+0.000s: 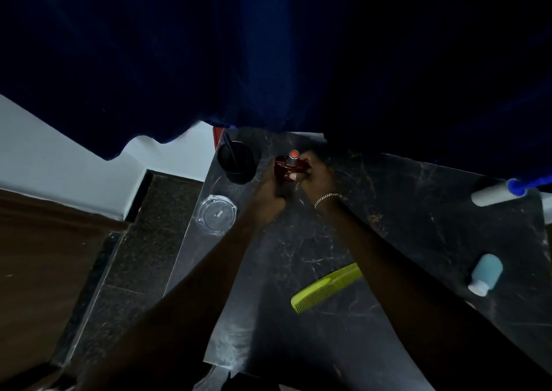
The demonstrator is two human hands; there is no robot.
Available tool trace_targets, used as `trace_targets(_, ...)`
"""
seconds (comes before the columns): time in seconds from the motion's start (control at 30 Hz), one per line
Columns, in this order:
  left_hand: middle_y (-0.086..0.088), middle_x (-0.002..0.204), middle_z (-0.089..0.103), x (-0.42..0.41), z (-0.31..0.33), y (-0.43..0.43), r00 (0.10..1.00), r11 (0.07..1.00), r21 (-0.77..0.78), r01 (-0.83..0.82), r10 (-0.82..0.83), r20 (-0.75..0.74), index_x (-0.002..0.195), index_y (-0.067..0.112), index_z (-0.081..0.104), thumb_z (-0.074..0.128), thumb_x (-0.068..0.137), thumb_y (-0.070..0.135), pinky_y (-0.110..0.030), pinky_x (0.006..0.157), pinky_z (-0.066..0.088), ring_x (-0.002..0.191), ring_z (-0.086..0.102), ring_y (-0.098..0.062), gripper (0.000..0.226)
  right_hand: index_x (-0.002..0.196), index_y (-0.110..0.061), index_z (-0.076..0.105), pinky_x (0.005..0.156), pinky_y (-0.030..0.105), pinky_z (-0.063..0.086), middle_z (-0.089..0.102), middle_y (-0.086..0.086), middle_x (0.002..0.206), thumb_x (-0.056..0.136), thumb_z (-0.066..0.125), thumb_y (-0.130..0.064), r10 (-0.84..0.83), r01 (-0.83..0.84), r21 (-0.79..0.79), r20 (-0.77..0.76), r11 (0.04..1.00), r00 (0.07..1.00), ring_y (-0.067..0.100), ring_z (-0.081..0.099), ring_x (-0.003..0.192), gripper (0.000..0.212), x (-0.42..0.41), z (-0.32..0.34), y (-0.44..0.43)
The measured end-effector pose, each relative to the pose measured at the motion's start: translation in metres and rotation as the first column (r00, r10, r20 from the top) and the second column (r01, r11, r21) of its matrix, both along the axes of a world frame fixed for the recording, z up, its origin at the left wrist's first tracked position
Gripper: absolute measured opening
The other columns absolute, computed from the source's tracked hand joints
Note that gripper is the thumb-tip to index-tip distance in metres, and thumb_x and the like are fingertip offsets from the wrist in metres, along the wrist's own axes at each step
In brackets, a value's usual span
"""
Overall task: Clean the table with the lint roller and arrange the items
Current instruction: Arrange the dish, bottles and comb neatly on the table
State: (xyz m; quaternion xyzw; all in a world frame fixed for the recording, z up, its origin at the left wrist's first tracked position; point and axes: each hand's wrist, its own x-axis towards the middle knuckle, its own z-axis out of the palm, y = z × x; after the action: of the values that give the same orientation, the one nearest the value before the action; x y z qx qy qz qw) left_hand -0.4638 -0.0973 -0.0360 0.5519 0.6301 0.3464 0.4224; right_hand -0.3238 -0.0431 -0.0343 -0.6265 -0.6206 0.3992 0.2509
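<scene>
While both my left hand (270, 189) and right hand (318, 175) grip the red bottle (288, 168) at upper centre beside the black cup (237, 162), arranging looks half done: lint roller (497, 193) lies far right, comb (327, 287) and blue bottle (487, 272) unsorted.

Both forearms are bare, and a thin silver chain bracelet (327, 198) circles the right wrist.

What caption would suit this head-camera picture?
Both hands hold a red bottle over a dark table, by a black cup, comb and lint roller.
</scene>
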Motion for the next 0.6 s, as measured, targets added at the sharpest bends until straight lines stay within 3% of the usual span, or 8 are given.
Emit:
trace_targets(0.03, 0.025, 0.123, 0.057, -0.001, -0.007, 0.002, 1.0, 1.0, -0.008, -0.006, 0.006, -0.001, 0.134, 0.053, 0.037, 0.073, 0.083, -0.006, 0.009, 0.087, 0.032, 0.108, 0.049, 0.032, 0.086, 0.103, -0.016, 0.061, 0.084, 0.039, 0.057, 0.073, 0.002, 0.099, 0.078, 0.067, -0.004, 0.008, -0.008, 0.002, 0.006, 1.0, 1.0, 0.02, 0.069, 0.093, 0.028, -0.001, -0.003, 0.003)
trace_targets(0.1, 0.012, 0.142, 0.054, -0.004, -0.019, 0.004, 0.999, 0.997, -0.072, -0.001, 0.003, 0.033, 0.149, 0.044, 0.028, 0.072, 0.082, -0.007, 0.004, 0.096, 0.033, 0.122, 0.05, 0.019, 0.095, 0.104, -0.018, 0.06, 0.086, 0.034, 0.055, 0.073, 0.0, 0.102, 0.078, 0.069, -0.007, 0.02, -0.02, 0.021, 0.013, 1.0, 1.0, 0.017, 0.068, 0.095, 0.03, -0.002, -0.012, 0.008)
trace_targets(0.17, 0.0, 0.156, 0.048, -0.005, -0.027, 0.006, 0.995, 0.992, -0.12, 0.027, -0.016, 0.094, 0.158, 0.038, 0.023, 0.068, 0.081, -0.009, -0.022, 0.115, 0.039, 0.141, 0.048, -0.009, 0.101, 0.103, -0.019, 0.06, 0.083, 0.031, 0.053, 0.073, -0.002, 0.099, 0.078, 0.069, -0.007, 0.028, -0.028, 0.044, 0.011, 0.999, 1.0, 0.015, 0.067, 0.094, 0.029, -0.003, -0.019, 0.011)
trace_targets(0.23, -0.001, 0.157, 0.047, -0.006, -0.032, 0.009, 0.993, 0.993, -0.113, 0.027, -0.014, 0.118, 0.155, 0.049, 0.023, 0.068, 0.08, -0.003, -0.039, 0.121, 0.038, 0.145, 0.047, -0.016, 0.102, 0.104, -0.02, 0.06, 0.083, 0.028, 0.052, 0.071, -0.003, 0.099, 0.079, 0.069, -0.006, 0.033, -0.033, 0.056, 0.011, 0.998, 0.999, 0.014, 0.066, 0.094, 0.03, -0.004, -0.022, 0.013)
trace_targets(0.3, 0.007, 0.155, 0.047, -0.009, -0.037, 0.014, 0.995, 0.993, -0.118, 0.029, -0.017, 0.098, 0.151, 0.056, 0.022, 0.069, 0.079, 0.002, -0.042, 0.121, 0.039, 0.144, 0.047, -0.013, 0.102, 0.107, -0.019, 0.06, 0.086, 0.031, 0.054, 0.069, -0.005, 0.1, 0.081, 0.069, -0.004, 0.039, -0.04, 0.057, 0.012, 0.998, 0.999, 0.014, 0.065, 0.097, 0.032, -0.003, -0.025, 0.017)
trace_targets(0.47, -0.005, 0.162, 0.041, -0.014, -0.052, 0.021, 0.995, 0.982, -0.176, 0.063, -0.048, 0.089, 0.165, 0.024, 0.014, 0.07, 0.083, -0.007, -0.048, 0.123, 0.037, 0.148, 0.043, -0.018, 0.103, 0.115, -0.019, 0.059, 0.094, 0.042, 0.056, 0.071, 0.005, 0.114, 0.082, 0.071, -0.008, 0.063, -0.066, 0.043, 0.059, 0.997, 0.996, 0.024, 0.067, 0.108, 0.037, 0.001, -0.032, 0.024)
trace_targets(0.6, -0.007, 0.162, 0.042, -0.012, -0.049, 0.025, 0.998, 0.986, -0.16, 0.051, -0.045, 0.042, 0.166, 0.024, 0.012, 0.071, 0.087, -0.002, -0.045, 0.123, 0.037, 0.147, 0.044, -0.02, 0.102, 0.115, -0.021, 0.059, 0.096, 0.045, 0.055, 0.07, 0.005, 0.114, 0.082, 0.07, -0.007, 0.052, -0.053, 0.024, 0.05, 0.998, 0.997, 0.025, 0.067, 0.109, 0.038, 0.001, -0.034, 0.027)
